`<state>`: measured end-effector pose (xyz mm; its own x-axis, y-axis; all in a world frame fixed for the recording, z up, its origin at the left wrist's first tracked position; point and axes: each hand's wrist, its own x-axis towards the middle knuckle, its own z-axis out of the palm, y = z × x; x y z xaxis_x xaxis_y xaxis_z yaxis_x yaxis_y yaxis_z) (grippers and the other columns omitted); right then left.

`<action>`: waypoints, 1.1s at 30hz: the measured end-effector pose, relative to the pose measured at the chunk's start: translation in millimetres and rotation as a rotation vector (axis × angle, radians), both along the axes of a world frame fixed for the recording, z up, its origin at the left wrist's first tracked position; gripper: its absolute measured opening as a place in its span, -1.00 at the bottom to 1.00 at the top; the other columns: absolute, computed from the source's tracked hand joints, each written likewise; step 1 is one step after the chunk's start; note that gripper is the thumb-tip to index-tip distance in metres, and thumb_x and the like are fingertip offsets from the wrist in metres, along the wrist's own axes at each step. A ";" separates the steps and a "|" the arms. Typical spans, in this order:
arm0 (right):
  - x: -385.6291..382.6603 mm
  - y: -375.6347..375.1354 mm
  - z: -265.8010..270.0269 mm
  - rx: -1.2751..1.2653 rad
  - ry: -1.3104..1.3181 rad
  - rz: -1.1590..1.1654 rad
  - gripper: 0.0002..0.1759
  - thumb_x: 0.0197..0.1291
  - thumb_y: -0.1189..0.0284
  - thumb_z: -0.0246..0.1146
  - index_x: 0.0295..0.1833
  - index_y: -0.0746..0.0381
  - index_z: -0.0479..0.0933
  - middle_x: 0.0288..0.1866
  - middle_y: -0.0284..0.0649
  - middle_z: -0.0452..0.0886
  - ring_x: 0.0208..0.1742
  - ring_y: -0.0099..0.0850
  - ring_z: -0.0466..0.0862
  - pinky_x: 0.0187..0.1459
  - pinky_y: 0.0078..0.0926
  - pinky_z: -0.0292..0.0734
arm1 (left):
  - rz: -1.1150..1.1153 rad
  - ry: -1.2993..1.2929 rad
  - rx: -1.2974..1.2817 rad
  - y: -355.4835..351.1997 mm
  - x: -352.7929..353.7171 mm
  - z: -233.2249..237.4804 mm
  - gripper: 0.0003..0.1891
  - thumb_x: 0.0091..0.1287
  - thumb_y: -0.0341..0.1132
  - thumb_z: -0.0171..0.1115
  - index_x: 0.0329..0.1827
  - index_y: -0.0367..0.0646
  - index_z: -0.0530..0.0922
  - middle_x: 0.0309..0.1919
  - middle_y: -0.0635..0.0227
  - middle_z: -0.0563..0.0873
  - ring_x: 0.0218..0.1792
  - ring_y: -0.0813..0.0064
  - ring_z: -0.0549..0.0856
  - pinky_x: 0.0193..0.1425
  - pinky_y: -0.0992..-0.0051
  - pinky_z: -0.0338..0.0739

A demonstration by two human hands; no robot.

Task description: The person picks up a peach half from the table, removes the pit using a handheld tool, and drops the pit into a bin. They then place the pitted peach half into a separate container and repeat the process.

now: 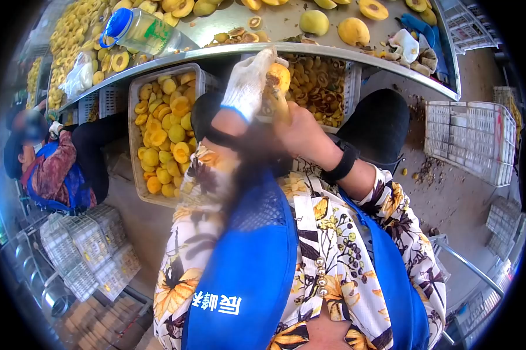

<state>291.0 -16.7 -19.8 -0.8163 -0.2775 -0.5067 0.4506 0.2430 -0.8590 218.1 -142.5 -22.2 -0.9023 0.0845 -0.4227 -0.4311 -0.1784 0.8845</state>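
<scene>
In the head view, the left hand (245, 84), in a white glove with a blue-edged cuff, is closed around a yellow fruit (278, 76) at the upper middle of the frame. The fruit sits near the glove's fingertips, just below the front edge of the table (333, 50). The right hand (301, 133), bare, comes up from the lower right beside it, fingers bent in toward the fruit; blur and overlap hide whether it grips anything, so its hold cannot be told. A black wristband (341, 165) circles that wrist. A dark smear blurs the area around the left wrist.

Behind the hands, under the table's edge, stands a crate of cut fruit halves (315, 87). Left of the hands, a pale crate (133, 119) is heaped with yellow fruit, some whole and some halved. On the table, across the upper left of the frame, a clear bottle (149, 36) with a blue cap leans over near spread fruit halves, and a white plastic bag (79, 77) lies at the table's edge. More fruit lies along the top, and a crumpled cloth (407, 46) at upper right.

At the left edge of the frame another person (59, 160) sits in a blue vest, one gloved hand near the table. A white crate (470, 140) stands on the littered floor at right; stacked crates (91, 248) fill the lower left.
</scene>
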 end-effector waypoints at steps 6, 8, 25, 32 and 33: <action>-2.0 0.7 7.5 -0.278 -0.178 -0.029 -0.91 0.20 0.48 0.07 -0.21 0.25 0.33 -0.66 -0.37 0.32 -0.77 -0.57 0.31 -0.77 -0.55 0.21 | 0.000 0.083 0.329 -13.2 0.5 -14.3 -0.42 0.42 0.12 -0.08 0.06 -0.32 0.47 -0.24 0.11 0.67 -0.34 0.34 0.68 -0.26 0.43 0.64; -2.6 -1.1 9.6 -0.355 -0.234 -0.019 -0.91 0.21 0.49 0.07 -0.21 0.24 0.32 -0.64 -0.37 0.32 -0.76 -0.59 0.31 -0.77 -0.57 0.20 | 0.134 0.163 0.306 -4.0 12.6 -19.4 -0.46 0.43 0.09 -0.07 0.04 -0.30 0.48 -0.27 0.09 0.68 -0.38 0.31 0.68 -0.35 0.41 0.66; -20.6 34.7 -33.3 -1.088 -0.496 -0.116 -0.89 0.31 0.50 0.04 -0.07 0.18 0.41 -0.64 -0.47 0.27 -0.79 -0.71 0.20 -0.80 -0.70 0.08 | 0.421 -0.267 0.504 -11.2 -3.7 -26.6 -0.13 0.27 0.46 -0.36 0.20 -0.20 0.39 0.01 0.07 0.57 0.09 0.04 0.51 0.19 -0.12 0.35; -22.6 25.5 -54.3 -0.124 -0.175 -0.099 -0.84 0.22 0.43 0.19 -0.18 0.22 0.36 -0.63 -0.40 0.31 -0.79 -0.60 0.25 -0.78 -0.62 0.15 | 0.298 -0.111 0.763 -37.1 5.3 -19.4 -0.10 0.26 0.47 -0.39 0.18 -0.25 0.37 0.03 0.03 0.55 0.07 0.03 0.52 0.16 -0.15 0.36; -22.2 24.1 -52.6 -0.132 -0.177 -0.094 -0.84 0.22 0.42 0.19 -0.18 0.22 0.37 -0.62 -0.40 0.32 -0.79 -0.60 0.25 -0.78 -0.62 0.15 | 0.302 -0.101 0.763 -38.8 7.6 -19.8 -0.10 0.26 0.47 -0.40 0.18 -0.25 0.37 0.03 0.03 0.55 0.07 0.03 0.52 0.16 -0.15 0.37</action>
